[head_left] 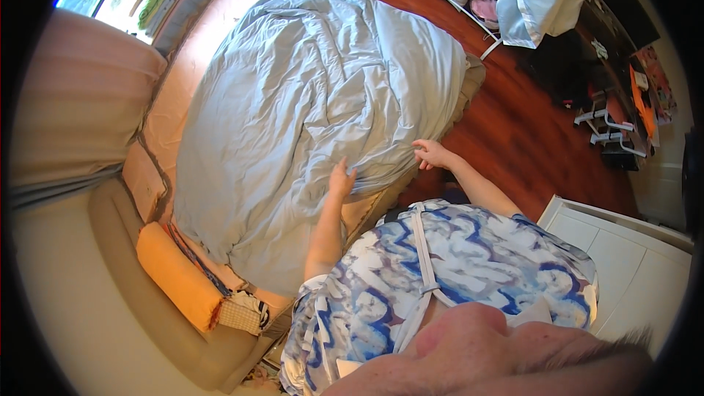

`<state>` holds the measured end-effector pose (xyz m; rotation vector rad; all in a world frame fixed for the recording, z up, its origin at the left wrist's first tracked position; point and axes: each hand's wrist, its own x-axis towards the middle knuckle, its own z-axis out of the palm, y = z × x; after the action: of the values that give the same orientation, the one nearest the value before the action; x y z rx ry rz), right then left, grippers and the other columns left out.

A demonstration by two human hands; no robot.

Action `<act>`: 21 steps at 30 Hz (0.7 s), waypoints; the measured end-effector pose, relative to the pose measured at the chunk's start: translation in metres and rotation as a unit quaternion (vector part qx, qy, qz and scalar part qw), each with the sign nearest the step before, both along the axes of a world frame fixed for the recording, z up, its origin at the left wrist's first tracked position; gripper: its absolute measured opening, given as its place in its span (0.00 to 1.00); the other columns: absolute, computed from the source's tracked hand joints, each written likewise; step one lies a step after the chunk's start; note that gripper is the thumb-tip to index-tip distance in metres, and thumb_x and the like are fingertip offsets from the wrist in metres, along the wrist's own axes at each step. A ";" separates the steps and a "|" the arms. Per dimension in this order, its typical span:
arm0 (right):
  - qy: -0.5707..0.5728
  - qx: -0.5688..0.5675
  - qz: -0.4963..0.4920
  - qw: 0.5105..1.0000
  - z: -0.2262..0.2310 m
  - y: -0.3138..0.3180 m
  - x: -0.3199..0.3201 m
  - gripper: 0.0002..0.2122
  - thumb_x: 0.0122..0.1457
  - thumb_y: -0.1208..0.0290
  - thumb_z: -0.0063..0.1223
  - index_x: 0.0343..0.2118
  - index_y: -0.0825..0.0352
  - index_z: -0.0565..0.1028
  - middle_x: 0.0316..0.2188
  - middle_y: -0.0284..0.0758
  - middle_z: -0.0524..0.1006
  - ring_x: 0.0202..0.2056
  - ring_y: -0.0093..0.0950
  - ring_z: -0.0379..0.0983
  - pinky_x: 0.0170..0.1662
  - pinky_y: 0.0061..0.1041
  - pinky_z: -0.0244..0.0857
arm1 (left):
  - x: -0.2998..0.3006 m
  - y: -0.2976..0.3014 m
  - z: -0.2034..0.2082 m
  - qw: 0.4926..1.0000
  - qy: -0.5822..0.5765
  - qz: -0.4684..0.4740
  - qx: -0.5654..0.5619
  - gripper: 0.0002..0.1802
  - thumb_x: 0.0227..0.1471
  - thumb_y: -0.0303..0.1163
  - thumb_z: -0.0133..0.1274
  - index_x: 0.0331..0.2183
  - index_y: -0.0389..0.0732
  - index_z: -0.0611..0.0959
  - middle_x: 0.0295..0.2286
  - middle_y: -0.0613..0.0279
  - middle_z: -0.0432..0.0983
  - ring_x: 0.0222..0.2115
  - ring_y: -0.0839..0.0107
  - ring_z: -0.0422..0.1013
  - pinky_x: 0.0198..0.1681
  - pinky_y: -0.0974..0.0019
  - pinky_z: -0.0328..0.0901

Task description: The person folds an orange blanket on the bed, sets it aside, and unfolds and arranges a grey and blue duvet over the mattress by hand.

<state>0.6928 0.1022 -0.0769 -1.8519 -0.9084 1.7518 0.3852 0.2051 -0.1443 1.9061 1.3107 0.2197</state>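
The duvet [293,95], pale blue-grey and heavily creased, is spread over most of the bed [167,106]. Its left edge stops short of the bed's left side, so a long pink strip shows from the far end down to the near corner. On the right the duvet runs out to the bed's edge, with a brownish border showing below it at the far right corner. Nearest the body, a narrow strip of bed shows between the duvet's rim and the patterned top [469,257].

The left hand [341,178] is over the near part of the duvet, its grip wide, fingers apart and holding nothing; whether the fingertips touch the cloth is unclear. The right hand [433,154] is at the duvet's right edge, forefinger reaching toward it; I cannot tell whether its grip has closed on any cloth.

The red-brown floor [513,128] follows the bed's right side, giving room there, and narrows toward the white cabinet [601,242] beside the body. On the left, the curtain [81,81] and headboard [121,224] stand close against the bed. An orange bolster [178,276] lies along the headboard, just beside the duvet's near left edge.
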 end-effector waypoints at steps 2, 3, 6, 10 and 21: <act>0.010 -0.013 -0.054 0.998 0.010 -0.018 0.030 0.19 0.57 0.68 0.42 0.52 0.66 0.61 0.30 0.36 0.73 0.21 0.22 0.71 0.22 0.19 0.66 | 0.048 -0.018 0.007 0.999 -0.025 -0.019 -0.025 0.30 0.45 0.40 0.54 0.50 0.40 0.69 0.35 0.47 0.73 0.37 0.52 0.69 0.41 0.57 0.64; 0.011 -0.008 -0.060 0.998 0.016 -0.025 0.047 0.19 0.57 0.68 0.42 0.52 0.66 0.61 0.30 0.36 0.73 0.21 0.22 0.71 0.22 0.19 0.66 | 0.071 -0.024 0.012 0.997 -0.049 -0.028 -0.052 0.30 0.45 0.40 0.54 0.50 0.40 0.69 0.34 0.47 0.73 0.36 0.52 0.70 0.41 0.58 0.64; 0.043 0.048 -0.169 0.984 0.044 -0.043 0.098 0.10 0.55 0.74 0.41 0.40 0.65 0.66 0.27 0.34 0.73 0.19 0.21 0.70 0.20 0.18 0.64 | 0.131 -0.039 0.032 0.993 -0.082 -0.045 -0.071 0.27 0.49 0.37 0.52 0.51 0.37 0.67 0.33 0.54 0.75 0.26 0.70 0.73 0.30 0.69 0.67; 0.068 0.092 -0.204 0.972 0.057 -0.069 0.196 0.04 0.53 0.78 0.40 0.31 0.65 0.68 0.25 0.33 0.74 0.18 0.19 0.69 0.19 0.17 0.63 | 0.245 -0.070 0.085 0.942 -0.223 0.025 -0.250 0.20 0.53 0.31 0.49 0.48 0.35 0.70 0.26 0.63 0.74 0.24 0.79 0.70 0.25 0.76 0.65; 0.087 0.152 -0.013 0.985 0.098 -0.067 0.379 0.04 0.50 0.76 0.44 0.29 0.66 0.71 0.23 0.31 0.74 0.19 0.18 0.69 0.19 0.15 0.62 | 0.455 -0.102 0.154 0.946 -0.235 -0.008 -0.225 0.15 0.53 0.31 0.49 0.42 0.33 0.75 0.24 0.64 0.73 0.23 0.80 0.68 0.28 0.76 0.65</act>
<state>1.0716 0.0350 0.0212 -1.4873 -1.0117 1.6257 0.8403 0.1036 0.0102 1.3673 0.9249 0.3145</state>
